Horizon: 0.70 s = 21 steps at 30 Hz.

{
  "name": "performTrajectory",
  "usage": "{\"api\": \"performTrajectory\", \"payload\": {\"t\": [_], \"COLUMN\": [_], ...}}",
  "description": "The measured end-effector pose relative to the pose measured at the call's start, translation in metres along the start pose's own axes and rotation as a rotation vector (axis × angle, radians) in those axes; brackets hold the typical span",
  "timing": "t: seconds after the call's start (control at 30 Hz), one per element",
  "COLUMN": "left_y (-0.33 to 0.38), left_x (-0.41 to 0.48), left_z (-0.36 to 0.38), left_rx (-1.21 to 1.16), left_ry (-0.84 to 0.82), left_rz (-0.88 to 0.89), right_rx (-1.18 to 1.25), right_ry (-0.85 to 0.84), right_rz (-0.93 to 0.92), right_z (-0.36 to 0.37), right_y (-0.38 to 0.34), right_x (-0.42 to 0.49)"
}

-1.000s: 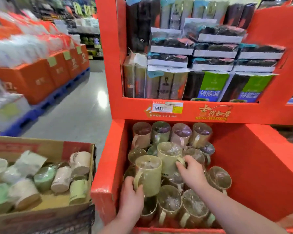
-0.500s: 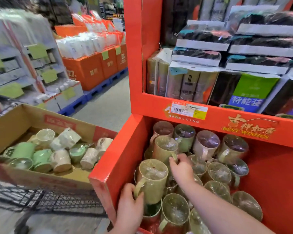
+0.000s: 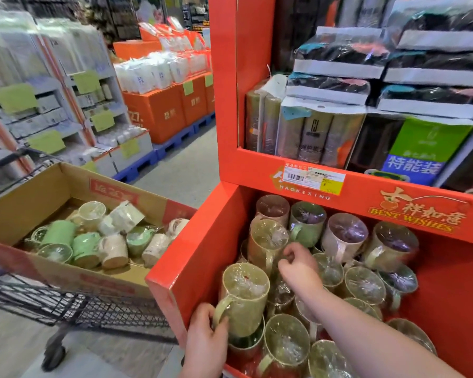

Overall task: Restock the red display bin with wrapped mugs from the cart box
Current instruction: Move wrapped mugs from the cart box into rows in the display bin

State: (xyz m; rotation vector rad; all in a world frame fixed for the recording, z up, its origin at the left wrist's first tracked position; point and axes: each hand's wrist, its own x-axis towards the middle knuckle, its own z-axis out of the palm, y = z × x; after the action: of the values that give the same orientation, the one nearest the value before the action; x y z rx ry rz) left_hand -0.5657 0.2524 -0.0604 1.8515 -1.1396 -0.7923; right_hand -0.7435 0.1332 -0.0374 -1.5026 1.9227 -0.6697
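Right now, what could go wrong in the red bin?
The front mug, gripped at its handle by the left hand, perches on the piled mugs at the corner of the red bin; it could topple out. The right hand reaches among those leaning mugs; they may shift and knock.

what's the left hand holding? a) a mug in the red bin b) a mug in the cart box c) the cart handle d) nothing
a: the left hand grips the front mug at its handle, inside the red bin; the right hand curls on the back mug
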Motion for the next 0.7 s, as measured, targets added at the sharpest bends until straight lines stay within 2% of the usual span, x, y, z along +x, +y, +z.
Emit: {"api": "performTrajectory", "payload": {"t": [0.07,0.23,0.7], "left_y": [-0.001,-0.001,-0.002], "left_x": [0.001,0.003,0.003], "left_z": [0.001,0.001,-0.001], "left_rx": [0.020,0.031,0.013], "left_ry": [0.000,-0.011,-0.031], "left_rz": [-0.006,-0.027,-0.009], "right_rx": [-0.152,-0.329,-0.147], "right_ry": [0.039,-0.094,0.004], "right_rz": [-0.086,-0.222,-0.070], "right_z": [-0.011,-0.017,0.011], "right_y": [0.001,-0.006,-0.030], "right_x": [0.008,0.021,0.033]}}
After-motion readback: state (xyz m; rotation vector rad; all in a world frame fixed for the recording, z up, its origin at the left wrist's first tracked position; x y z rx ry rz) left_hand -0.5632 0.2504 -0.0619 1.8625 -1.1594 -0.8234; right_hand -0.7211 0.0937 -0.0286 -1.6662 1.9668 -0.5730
